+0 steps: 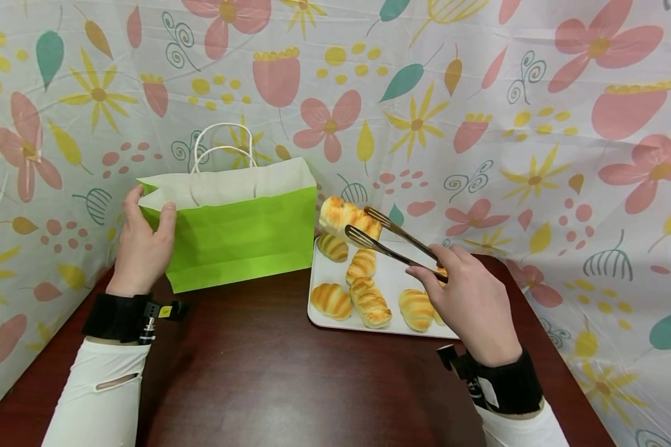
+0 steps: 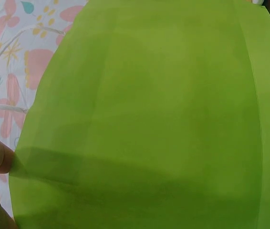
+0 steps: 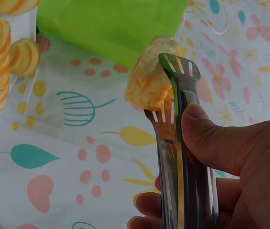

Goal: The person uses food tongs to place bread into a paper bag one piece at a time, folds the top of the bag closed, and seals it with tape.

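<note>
My left hand (image 1: 141,239) grips the left side of a green paper bag (image 1: 240,233) near its top edge, thumb on the front and fingers at the back. The bag stands tilted, with a white inner rim and white handles. In the left wrist view its green face (image 2: 173,109) fills most of the picture. Metal tongs (image 3: 185,157) are in my right hand (image 1: 472,298), thumb on one arm and fingers round the other. Between the slotted tong ends is a golden bread roll (image 1: 341,214), raised over the tray's back left corner, close to the bag's right side.
A white tray (image 1: 397,248) on the brown table (image 1: 268,372) carries several breads, among them a long twisted roll (image 1: 371,302) and an oval bun (image 1: 332,301). Behind hangs a floral cloth (image 1: 425,112). My right hand hides the tray's right part.
</note>
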### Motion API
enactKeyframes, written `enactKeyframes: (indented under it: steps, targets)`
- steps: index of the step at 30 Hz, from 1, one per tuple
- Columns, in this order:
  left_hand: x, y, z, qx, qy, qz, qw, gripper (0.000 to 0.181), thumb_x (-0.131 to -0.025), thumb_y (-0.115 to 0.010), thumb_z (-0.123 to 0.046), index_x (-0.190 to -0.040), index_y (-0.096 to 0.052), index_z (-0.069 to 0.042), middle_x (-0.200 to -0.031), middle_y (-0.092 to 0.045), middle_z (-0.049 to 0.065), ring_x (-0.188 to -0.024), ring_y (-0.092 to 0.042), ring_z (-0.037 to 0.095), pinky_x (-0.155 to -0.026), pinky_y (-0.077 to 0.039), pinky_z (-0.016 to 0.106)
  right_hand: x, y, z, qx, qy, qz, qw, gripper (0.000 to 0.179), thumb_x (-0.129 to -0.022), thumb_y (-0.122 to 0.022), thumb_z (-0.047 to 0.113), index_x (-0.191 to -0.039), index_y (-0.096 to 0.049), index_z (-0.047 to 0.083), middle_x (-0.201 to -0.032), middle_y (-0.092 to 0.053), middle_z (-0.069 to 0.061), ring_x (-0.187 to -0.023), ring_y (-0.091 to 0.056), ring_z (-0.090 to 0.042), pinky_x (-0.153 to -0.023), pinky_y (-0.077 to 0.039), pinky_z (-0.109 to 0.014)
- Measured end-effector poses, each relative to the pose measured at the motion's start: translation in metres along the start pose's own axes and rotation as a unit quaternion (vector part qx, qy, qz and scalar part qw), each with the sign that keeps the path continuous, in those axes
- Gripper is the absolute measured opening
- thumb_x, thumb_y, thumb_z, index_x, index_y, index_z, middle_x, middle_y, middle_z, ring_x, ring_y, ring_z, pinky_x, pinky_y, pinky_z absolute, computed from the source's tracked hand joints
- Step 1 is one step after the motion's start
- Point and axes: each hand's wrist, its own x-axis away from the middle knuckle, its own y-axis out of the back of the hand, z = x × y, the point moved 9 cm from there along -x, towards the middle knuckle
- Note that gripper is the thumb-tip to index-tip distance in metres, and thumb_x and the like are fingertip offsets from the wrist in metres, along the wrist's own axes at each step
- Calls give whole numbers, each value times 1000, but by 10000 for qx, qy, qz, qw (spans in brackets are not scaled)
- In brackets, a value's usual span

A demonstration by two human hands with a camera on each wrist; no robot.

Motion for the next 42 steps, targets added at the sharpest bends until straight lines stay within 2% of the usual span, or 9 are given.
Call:
enactKeyframes:
  steps: [3, 8, 19, 28, 34, 38, 42]
  targets:
    - [0, 0, 0, 12, -4, 17, 10000, 75, -108, -37, -50, -164, -1, -19, -159, -26, 36, -133, -38, 55, -107, -27, 70, -3, 2, 1, -21, 22, -33, 10000, 44, -90, -80, 41, -119, -71, 9, -92, -62, -4, -73, -62, -20, -53, -48, -42]
    - [1, -1, -1, 45, -20, 22, 10000, 75, -107, -37, -51, -164, -1, -18, -159, -26, 35, -133, -38, 53, -108, -27, 68, -8, 5, 1, -28, 47, -78, 10000, 45, -91, -79, 43, -120, -70, 10, -99, -68, -7, -81, -67, -24, -58, -52, -48]
    - [1, -1, -1, 70, 9, 56, 10000, 77, -106, -36, -55, -164, 0, -20, -159, -26, 36, -131, -39, 53, -106, -27, 67, -28, 18, 8, 112, 310, -280, 9991, 40, -91, -80, 41, -114, -70, 10, -88, -61, -6, -71, -59, -23, -55, -49, -47]
    - [3, 0, 2, 70, 17, 33, 10000, 77, -106, -36, -56, -164, 0, -21, -156, -29, 37, -127, -40, 52, -104, -28, 66, -47, 30, 20, 91, 364, -304, 9988, 46, -92, -78, 42, -129, -71, 14, -99, -67, -8, -80, -65, -24, -58, -51, -48]
    - [3, 0, 2, 55, 49, 49, 10000, 78, -106, -36, -57, -164, 0, -22, -157, -28, 38, -129, -39, 53, -105, -28, 67, -58, 35, 30, 117, 397, -301, 9987, 41, -93, -77, 43, -121, -72, 12, -92, -64, -7, -71, -62, -23, -54, -49, -46]
    - [3, 0, -1, 75, 0, 61, 10000, 77, -106, -36, -56, -165, 1, -20, -158, -26, 36, -132, -38, 54, -106, -27, 68, -67, 37, 38, 172, 510, -285, 9981, 42, -94, -76, 43, -121, -72, 11, -92, -63, -6, -69, -60, -23, -53, -47, -44]
    - [3, 1, -2, 66, -10, 23, 10000, 77, -106, -37, -55, -165, 0, -20, -160, -25, 34, -134, -36, 52, -108, -26, 68, -77, 35, 47, 114, 558, -232, 9981, 46, -94, -76, 43, -127, -71, 12, -94, -64, -6, -76, -64, -23, -58, -50, -45]
